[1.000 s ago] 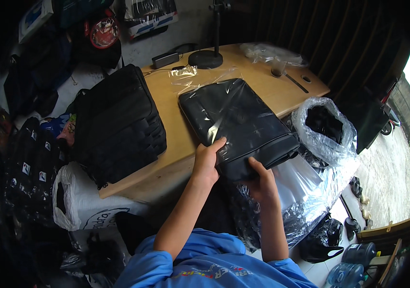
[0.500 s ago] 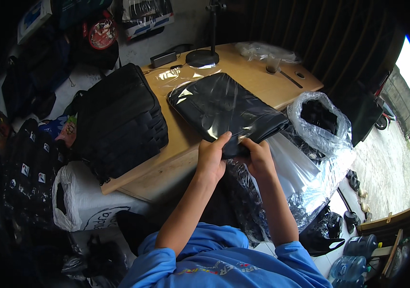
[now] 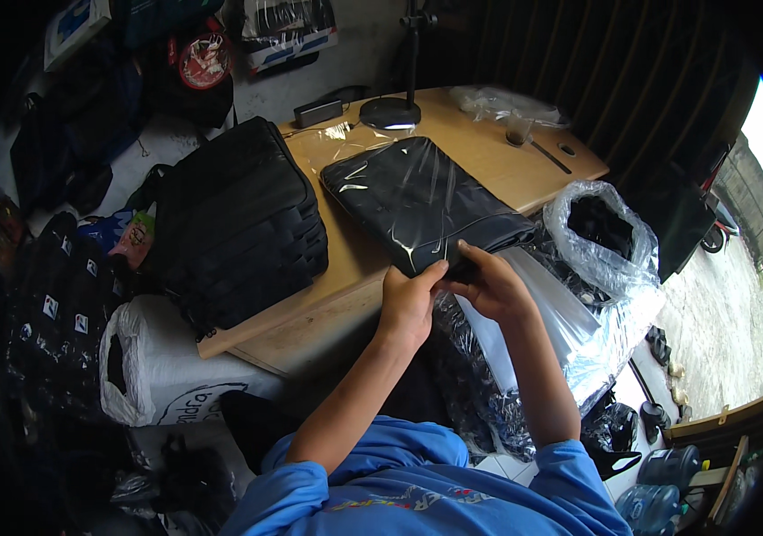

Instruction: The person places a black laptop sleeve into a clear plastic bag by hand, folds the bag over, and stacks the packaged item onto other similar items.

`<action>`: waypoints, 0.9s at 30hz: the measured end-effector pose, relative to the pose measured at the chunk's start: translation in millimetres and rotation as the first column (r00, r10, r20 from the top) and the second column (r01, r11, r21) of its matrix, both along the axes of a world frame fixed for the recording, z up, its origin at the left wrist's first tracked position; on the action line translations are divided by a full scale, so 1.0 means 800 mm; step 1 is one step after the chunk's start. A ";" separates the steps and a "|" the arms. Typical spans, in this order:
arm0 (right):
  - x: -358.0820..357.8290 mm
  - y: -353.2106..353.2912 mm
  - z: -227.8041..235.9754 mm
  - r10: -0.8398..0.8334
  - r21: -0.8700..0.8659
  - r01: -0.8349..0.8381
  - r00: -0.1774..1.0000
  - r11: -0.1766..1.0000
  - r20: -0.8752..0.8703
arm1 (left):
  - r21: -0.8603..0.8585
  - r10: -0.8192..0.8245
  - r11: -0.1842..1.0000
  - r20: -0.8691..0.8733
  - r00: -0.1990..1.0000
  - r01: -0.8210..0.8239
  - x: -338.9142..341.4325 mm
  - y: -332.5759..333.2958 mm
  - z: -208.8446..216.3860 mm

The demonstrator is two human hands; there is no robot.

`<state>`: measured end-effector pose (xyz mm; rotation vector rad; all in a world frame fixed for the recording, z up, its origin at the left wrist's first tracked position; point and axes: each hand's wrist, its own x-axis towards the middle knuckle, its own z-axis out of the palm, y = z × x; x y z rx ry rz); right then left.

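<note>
- Clear plastic wrap covers a flat black bag, and both hands meet at its near corner, at the front edge of the wooden table.
- The left hand has its fingers curled over that corner, pinching the plastic-covered edge from the left.
- The right hand grips the same corner from the right, thumb and fingers closed on the wrap, touching the left hand's fingertips.
- The wrapped bag lies flat on the table, running from the near edge up toward the round black lamp base.
- Just left of it, a stack of black bags sits on the table's left part, well higher than the single bag.
- At the table's far end lie a crumpled clear plastic sheet and a small cup.
- To the right of the hands, beside the table, an open clear plastic sack holds dark items, with loose transparent sheets below the right forearm.
- At lower left a white sack stands on the floor.
</note>
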<state>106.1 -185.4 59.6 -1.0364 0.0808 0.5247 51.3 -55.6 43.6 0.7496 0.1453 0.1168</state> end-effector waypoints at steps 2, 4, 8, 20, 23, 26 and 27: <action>-0.002 -0.012 0.005 0.203 0.051 -0.201 0.979 0.978 -0.027 | 0.001 -0.085 0.996 -0.014 0.996 0.085 -0.012 0.017 -0.005; -0.003 -0.014 0.002 0.195 0.047 -0.194 0.981 0.980 -0.017 | 0.169 0.110 0.976 0.155 0.982 -0.136 -0.027 0.007 -0.013; -0.014 -0.010 -0.009 0.153 0.093 -0.151 0.988 0.984 -0.018 | 0.814 0.256 0.150 0.516 0.817 -0.561 -0.060 0.022 0.020; -0.013 0.036 -0.025 0.045 0.293 0.002 0.987 0.956 -0.153 | 0.716 -0.125 -0.285 0.631 0.765 -0.637 -0.026 0.074 0.016; -0.009 0.046 -0.032 -0.031 0.328 0.093 0.981 0.940 -0.190 | 0.542 -0.218 -0.369 0.739 0.638 -0.755 -0.023 0.066 0.014; 0.002 0.051 -0.030 -0.036 0.331 0.102 0.979 0.938 -0.199 | 0.493 -0.247 -0.386 0.759 0.603 -0.780 -0.021 0.068 0.021; 0.005 0.053 -0.029 -0.034 0.333 0.100 0.980 0.938 -0.197 | 0.472 -0.252 -0.389 0.772 0.584 -0.791 -0.020 0.069 0.023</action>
